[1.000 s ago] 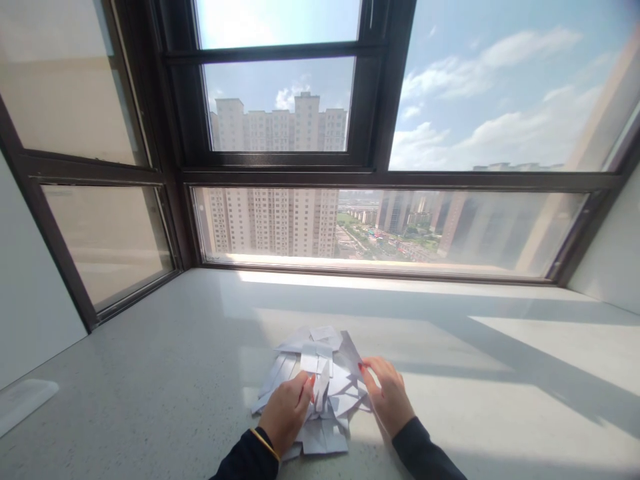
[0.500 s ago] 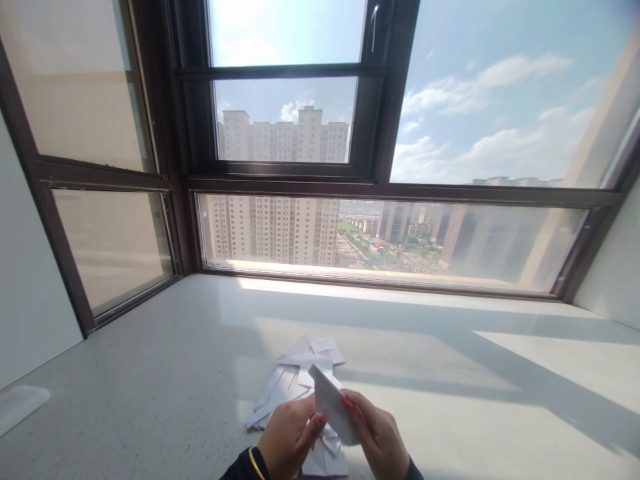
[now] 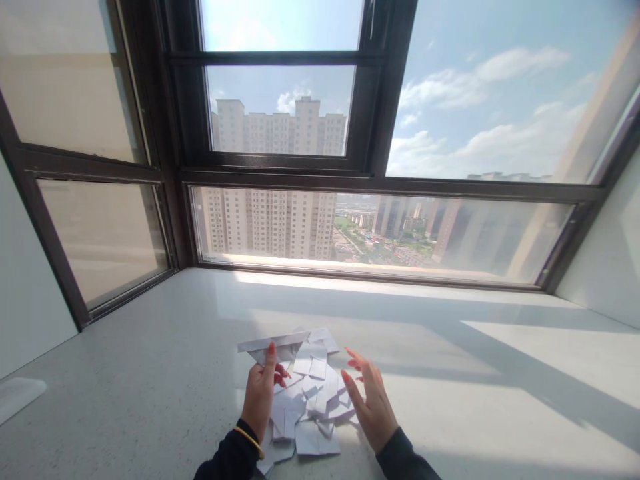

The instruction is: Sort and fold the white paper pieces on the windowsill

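My left hand (image 3: 260,393) has its thumb laid over a folded white paper (image 3: 250,347), which it seems to pinch at the upper left of a pile. The finger behind this paper is hidden; the other fingers curl below it. To the right, my right hand (image 3: 370,403) is open and holds nothing, its fingers apart at the pile's right edge. Between both hands lies the loose pile of folded white papers (image 3: 317,443), several pieces overlapping at different angles.
The pile rests on a pale speckled sill (image 3: 150,387). A white object (image 3: 20,397) lies at the far left edge. Dark window frames (image 3: 370,277) border the sill at the back, and white walls (image 3: 30,280) flank it. Sunlight and shadow cross the right side.
My hands have moved apart from the folded paper they held together. The right hand has let go and opened; the left has moved up and left. More of the pile shows.
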Demonstrator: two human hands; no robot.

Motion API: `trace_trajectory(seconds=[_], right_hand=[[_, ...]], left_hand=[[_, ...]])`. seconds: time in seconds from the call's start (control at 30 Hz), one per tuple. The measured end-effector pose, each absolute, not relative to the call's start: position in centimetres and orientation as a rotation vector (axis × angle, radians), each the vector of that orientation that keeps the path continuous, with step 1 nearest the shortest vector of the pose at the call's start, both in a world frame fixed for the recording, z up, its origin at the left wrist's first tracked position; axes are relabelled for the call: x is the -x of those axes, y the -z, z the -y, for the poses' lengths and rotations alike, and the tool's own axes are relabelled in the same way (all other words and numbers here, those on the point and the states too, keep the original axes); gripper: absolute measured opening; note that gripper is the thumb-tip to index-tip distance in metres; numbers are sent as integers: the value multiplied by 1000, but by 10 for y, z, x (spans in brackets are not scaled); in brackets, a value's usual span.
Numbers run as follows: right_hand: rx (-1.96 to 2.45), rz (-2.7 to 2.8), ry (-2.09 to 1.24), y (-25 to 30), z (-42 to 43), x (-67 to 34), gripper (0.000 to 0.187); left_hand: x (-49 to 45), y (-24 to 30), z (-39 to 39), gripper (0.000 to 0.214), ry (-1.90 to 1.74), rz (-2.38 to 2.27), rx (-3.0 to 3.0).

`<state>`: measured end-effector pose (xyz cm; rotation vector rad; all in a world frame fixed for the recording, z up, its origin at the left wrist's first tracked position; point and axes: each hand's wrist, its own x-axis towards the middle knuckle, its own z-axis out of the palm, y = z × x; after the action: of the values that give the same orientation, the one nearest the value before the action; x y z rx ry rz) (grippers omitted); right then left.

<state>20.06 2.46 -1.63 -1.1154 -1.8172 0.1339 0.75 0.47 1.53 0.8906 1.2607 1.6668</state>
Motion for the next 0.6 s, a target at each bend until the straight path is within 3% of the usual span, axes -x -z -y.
trace_trajectory(seconds=[0.17, 0.37, 0.6], right_hand=[[1076, 1892, -71, 20, -24, -200, 31], [1056, 1938, -38, 20, -23, -199, 31], [997, 2011, -136, 17, -20, -197, 32]], left_hand=[[-8, -14, -6, 42, -1751, -1178, -678], [0, -14, -10, 51, -1741, -976, -672], [4, -12, -12, 51, -1680, -1120, -740]])
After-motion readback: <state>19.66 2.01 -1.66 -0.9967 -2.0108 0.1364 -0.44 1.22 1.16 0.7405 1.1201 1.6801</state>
